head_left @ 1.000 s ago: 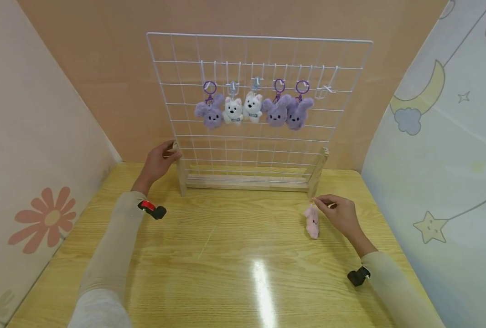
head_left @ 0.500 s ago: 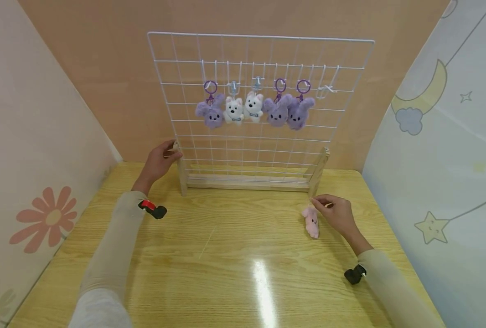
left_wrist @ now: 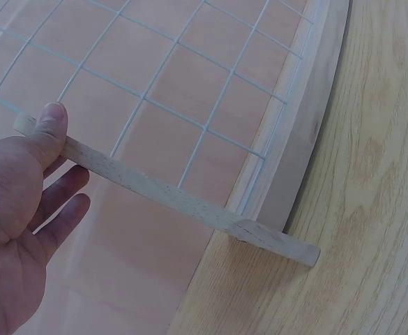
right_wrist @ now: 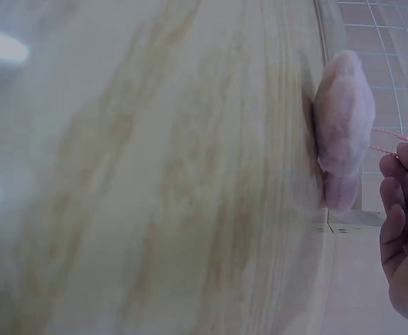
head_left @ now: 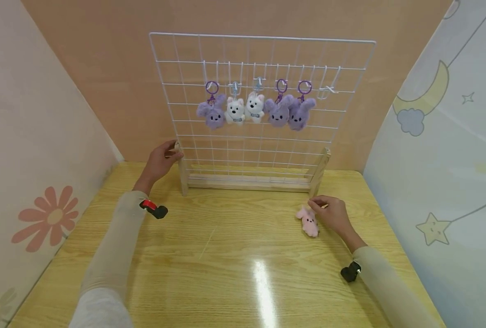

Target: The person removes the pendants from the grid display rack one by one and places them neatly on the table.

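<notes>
My right hand [head_left: 332, 212] pinches the cord of a small pink plush charm [head_left: 308, 223] in front of the rack's right foot. In the right wrist view a thin pink-red cord [right_wrist: 385, 149] runs from the plush to the thumb and finger. The plush's body is right at the tabletop. My left hand [head_left: 161, 160] grips the top of the left wooden post [left_wrist: 148, 183] of a white wire grid rack [head_left: 263, 37], thumb on the near face, fingers behind. Three purple plush charms [head_left: 214, 117] and two white dog charms [head_left: 235, 110] hang from the rack's hooks.
Another white hook [head_left: 329, 89] sits on the grid right of the hanging charms. A wooden crossbar [head_left: 247, 183] joins the posts at the bottom. Patterned panels flank the wood-grain table [head_left: 210, 255] on both sides, and a brown panel [head_left: 83, 41] stands behind.
My right hand has shifted slightly left and lower, and the pink plush has turned to face forward and tilted over more. My left hand stays on the post.
</notes>
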`<state>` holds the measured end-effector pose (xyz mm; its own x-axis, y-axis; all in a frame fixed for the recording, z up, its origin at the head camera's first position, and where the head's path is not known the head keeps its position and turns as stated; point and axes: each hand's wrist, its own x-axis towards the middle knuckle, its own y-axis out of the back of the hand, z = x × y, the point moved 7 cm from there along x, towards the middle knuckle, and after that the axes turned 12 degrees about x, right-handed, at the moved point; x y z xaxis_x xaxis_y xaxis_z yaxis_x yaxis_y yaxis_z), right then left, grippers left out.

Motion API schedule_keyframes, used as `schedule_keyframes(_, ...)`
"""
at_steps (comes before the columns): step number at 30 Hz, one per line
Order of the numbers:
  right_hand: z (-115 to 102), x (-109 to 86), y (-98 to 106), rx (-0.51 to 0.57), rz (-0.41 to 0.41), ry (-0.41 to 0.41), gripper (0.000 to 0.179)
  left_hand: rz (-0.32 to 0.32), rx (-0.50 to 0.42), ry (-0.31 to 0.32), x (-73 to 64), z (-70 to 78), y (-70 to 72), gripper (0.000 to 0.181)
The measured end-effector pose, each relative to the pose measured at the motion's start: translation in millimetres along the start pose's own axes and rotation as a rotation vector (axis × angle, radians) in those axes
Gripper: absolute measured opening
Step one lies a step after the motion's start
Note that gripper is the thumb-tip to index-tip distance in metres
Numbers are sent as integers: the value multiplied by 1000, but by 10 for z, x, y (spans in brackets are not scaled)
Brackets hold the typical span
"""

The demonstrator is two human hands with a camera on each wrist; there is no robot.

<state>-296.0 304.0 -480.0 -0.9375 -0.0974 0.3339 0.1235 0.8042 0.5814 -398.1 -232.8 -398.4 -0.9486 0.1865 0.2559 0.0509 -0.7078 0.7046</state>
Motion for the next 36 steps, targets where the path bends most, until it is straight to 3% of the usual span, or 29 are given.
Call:
schedule_keyframes(5, 28, 33, -85, 14, -52, -32, 17, 8, -2, -1, -13, 18, 12, 62)
schedule_keyframes(11, 35, 75, -157, 11, -86, 2, 13, 2, -18, -9, -26, 88, 30, 62)
schedule_keyframes(18, 60, 105, -202, 18, -111, -11, 13, 10, -4, -13, -13, 40, 20, 63)
schedule_keyframes(30, 47, 111, -195, -30, -162, -28, 13, 13, 1, -22, 4, 46, 11, 60)
schedule_keyframes(36, 10, 145, -123, -74, -146, -50, 17, 10, 3, -27, -5, 29, 14, 61)
